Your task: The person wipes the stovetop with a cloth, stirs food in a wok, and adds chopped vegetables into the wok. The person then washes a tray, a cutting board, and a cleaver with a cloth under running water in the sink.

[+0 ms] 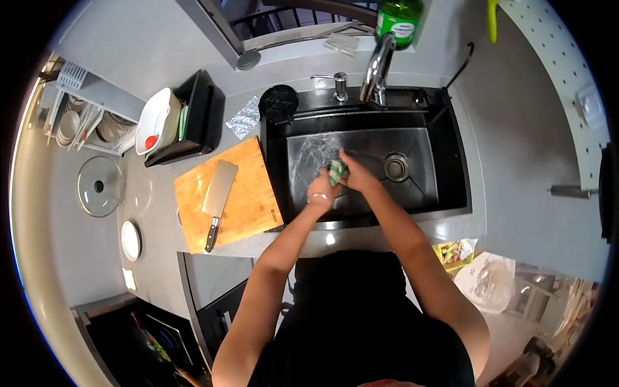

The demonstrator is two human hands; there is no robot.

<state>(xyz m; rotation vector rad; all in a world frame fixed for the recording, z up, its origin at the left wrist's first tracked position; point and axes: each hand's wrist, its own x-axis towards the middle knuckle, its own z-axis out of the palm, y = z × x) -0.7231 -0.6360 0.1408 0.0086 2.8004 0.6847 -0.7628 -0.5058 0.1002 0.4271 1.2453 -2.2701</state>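
Observation:
Both of my hands are over the black sink (461,174), close together near its middle. A green and white sponge or cloth (336,172) is held between them. My left hand (320,187), with a bracelet at the wrist, has its fingers closed against the left side of it. My right hand (356,173) grips its right side. Whitish, foamy streaks mark the sink floor to the left of the hands. The round drain (396,167) lies to their right, and the chrome faucet (378,71) stands behind them.
Left of the sink, a cleaver (220,188) lies on a wooden cutting board (251,203). Beyond are crumpled foil (244,118), a white basket (158,119) in a black rack and a glass lid (100,186). A green bottle (400,22) stands behind the faucet.

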